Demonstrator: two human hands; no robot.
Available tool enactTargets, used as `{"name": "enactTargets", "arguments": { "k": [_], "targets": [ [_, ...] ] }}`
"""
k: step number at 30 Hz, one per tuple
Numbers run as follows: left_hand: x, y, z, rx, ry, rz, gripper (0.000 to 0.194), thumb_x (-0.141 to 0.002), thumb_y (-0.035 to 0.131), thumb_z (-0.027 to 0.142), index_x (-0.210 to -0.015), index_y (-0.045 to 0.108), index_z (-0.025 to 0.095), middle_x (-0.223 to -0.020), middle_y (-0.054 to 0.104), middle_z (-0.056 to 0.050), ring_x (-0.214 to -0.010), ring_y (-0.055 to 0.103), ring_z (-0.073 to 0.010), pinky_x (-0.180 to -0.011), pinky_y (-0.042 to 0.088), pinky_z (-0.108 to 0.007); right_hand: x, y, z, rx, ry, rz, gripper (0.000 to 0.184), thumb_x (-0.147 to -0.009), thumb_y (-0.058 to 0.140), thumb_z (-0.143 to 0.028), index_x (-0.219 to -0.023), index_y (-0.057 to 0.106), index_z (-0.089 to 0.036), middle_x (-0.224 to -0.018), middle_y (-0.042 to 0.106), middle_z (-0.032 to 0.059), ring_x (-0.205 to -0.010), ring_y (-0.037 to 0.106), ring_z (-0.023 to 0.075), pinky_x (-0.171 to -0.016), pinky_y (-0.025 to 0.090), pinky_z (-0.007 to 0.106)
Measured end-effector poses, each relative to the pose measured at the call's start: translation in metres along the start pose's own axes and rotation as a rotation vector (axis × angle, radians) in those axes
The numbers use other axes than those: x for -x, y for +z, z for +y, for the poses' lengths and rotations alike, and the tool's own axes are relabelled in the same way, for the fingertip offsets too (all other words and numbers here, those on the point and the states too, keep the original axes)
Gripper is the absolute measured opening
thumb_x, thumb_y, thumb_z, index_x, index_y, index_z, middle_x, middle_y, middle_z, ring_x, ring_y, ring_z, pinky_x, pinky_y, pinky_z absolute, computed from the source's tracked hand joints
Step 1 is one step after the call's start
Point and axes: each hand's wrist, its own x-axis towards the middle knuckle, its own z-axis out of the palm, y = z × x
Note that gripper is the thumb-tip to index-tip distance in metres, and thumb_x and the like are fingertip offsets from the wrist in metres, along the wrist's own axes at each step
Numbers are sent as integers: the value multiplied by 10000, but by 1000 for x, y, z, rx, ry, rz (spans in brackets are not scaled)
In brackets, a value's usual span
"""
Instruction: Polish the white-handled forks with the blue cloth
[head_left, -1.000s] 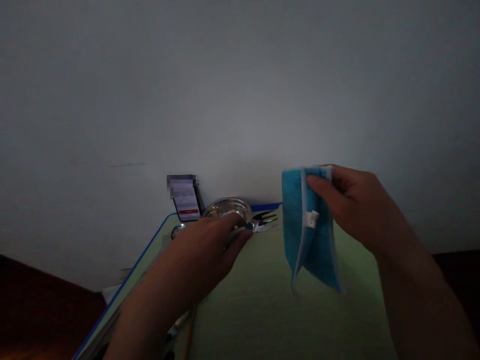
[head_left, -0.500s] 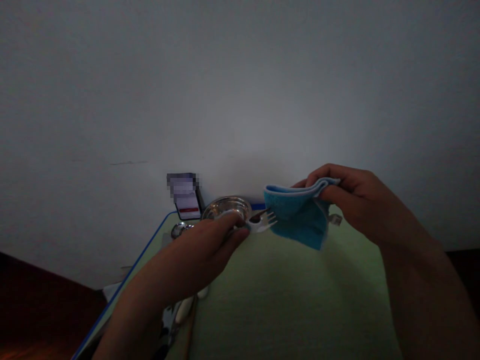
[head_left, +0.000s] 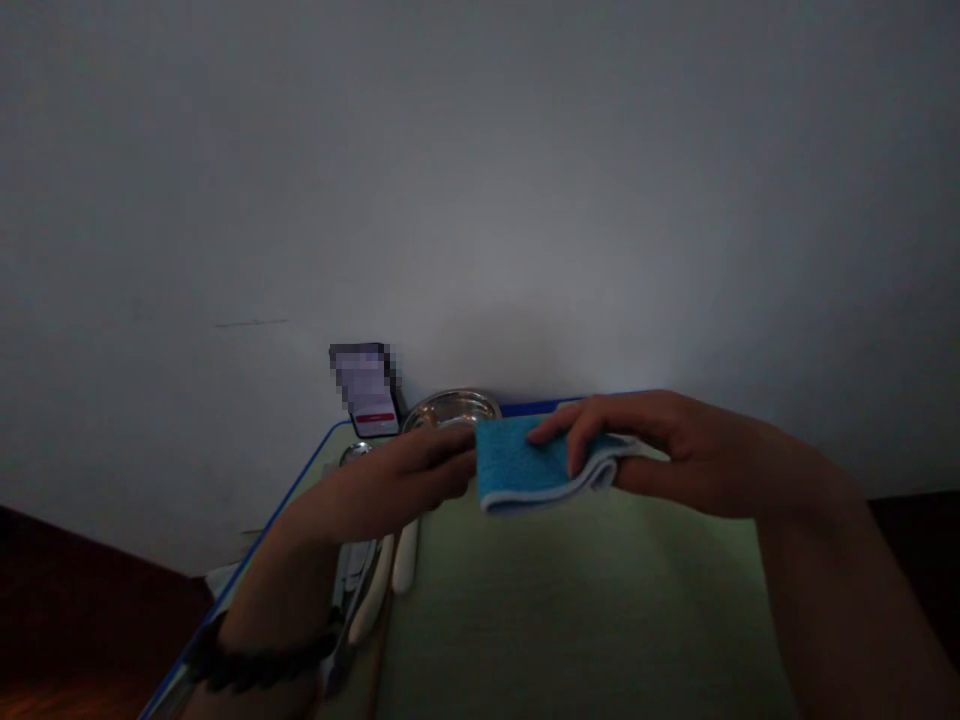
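Note:
A folded blue cloth (head_left: 517,465) with a pale edge hangs above the table, with my right hand (head_left: 675,450) closed on its right part. My left hand (head_left: 409,480) meets the cloth's left end, its fingers closed together. The fork seen in that hand half a second ago is now hidden behind the fingers and the cloth. A dark beaded bracelet circles my left wrist. Just behind my left hand stands a shiny metal bowl (head_left: 457,405).
A phone (head_left: 373,390) leans against the wall at the table's back left corner. Beside my left forearm lie a metal spoon (head_left: 355,452) and several utensils, among them a pale handle (head_left: 405,560). The green table (head_left: 570,610) has a blue edge.
My right hand has moved left and slightly down with the cloth, which now covers the fork's tines. The left hand has shifted a little left and turned palm down.

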Motion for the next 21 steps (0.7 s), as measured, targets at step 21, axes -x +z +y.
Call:
{"name": "enactTargets", "arguments": {
  "k": [21],
  "targets": [
    [-6, 33, 34, -501, 100, 279, 246, -876, 445, 356, -1056, 560, 235, -1054, 629, -43, -951, 590, -216, -840, 458, -353, -17, 19, 2, 211, 162, 21, 240, -810, 520, -402, -881, 609, -191, -856, 658, 24, -736, 582, 154, -632, 400, 251]
  ]
}}
